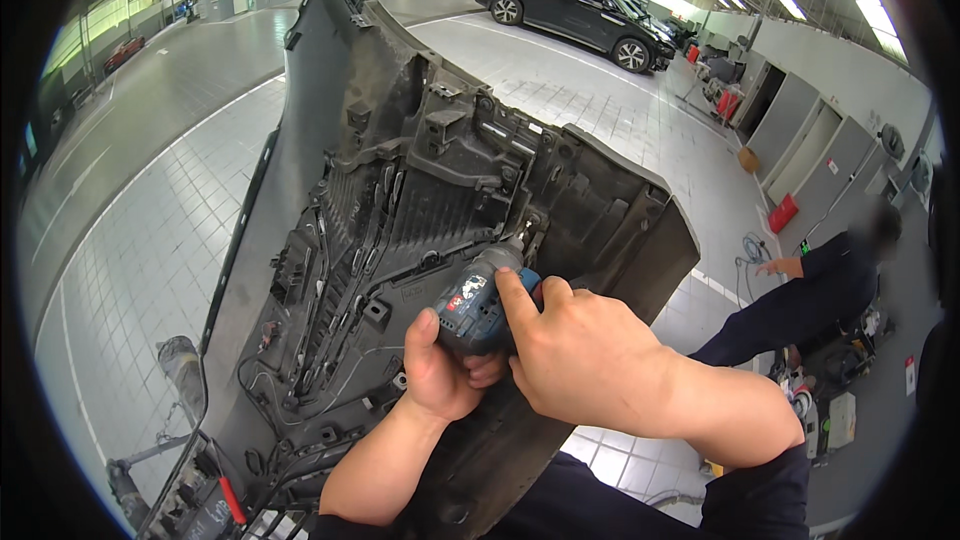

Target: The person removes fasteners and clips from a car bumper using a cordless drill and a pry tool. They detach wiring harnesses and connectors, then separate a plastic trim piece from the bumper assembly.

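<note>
A blue and black cordless impact driver [478, 302] points up and away from me, its tip at a fastening spot on the inner side of a dark bumper cover [620, 230]. My right hand [585, 340] is closed round the driver from the right, its index finger laid along the tool's body. My left hand [440, 372] grips the tool's lower left side, thumb up against its rear and fingers curled beneath. The driver's handle and trigger are mostly hidden behind my hands. A thin wiring harness [375, 350] runs along the bumper cover left of the tool.
A red-handled tool [232, 500] is at the lower left, beside a stand [180, 370]. At the right a person in dark clothes [800, 295] bends near equipment. A black car [575, 8] is parked beyond the bumper cover. A hose [750, 255] lies on the tiled floor.
</note>
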Available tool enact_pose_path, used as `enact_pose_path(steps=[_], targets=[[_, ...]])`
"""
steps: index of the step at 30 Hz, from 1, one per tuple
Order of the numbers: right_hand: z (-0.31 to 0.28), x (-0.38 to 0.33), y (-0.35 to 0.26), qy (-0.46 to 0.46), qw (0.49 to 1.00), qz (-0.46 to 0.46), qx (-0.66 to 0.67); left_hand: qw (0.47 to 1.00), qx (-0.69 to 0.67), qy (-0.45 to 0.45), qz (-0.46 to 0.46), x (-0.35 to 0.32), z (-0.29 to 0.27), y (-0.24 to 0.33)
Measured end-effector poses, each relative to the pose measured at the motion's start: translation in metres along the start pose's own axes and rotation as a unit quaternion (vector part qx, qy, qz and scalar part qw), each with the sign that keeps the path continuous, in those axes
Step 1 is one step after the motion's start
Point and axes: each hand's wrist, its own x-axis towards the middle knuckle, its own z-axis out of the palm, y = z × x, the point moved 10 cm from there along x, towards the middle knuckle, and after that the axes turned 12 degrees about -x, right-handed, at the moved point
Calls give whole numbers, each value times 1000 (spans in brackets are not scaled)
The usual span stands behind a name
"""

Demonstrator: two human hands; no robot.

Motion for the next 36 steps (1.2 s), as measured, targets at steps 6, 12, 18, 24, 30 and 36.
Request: enact_pose_path(steps=[6,12,18,24,30,36], targets=[[1,-3,3,-3,1000,7,-3,1000,3,-4,-9,2,0,-4],[-3,-5,5,2,1000,5,13,999,26,16,18,-3,6,-1],[-1,-3,5,-8,1000,3,23,1000,21,5,20,-2,5,2],[0,-3,5,-15,1000,4,21,1000,8,-15,14,1,3,-2],[2,-1,7,-21,999,11,28,1000,14,9,8,1,-3,-3],[3,2,8,-28,999,15,28,1000,4,-2,9,2,-1,-3]])
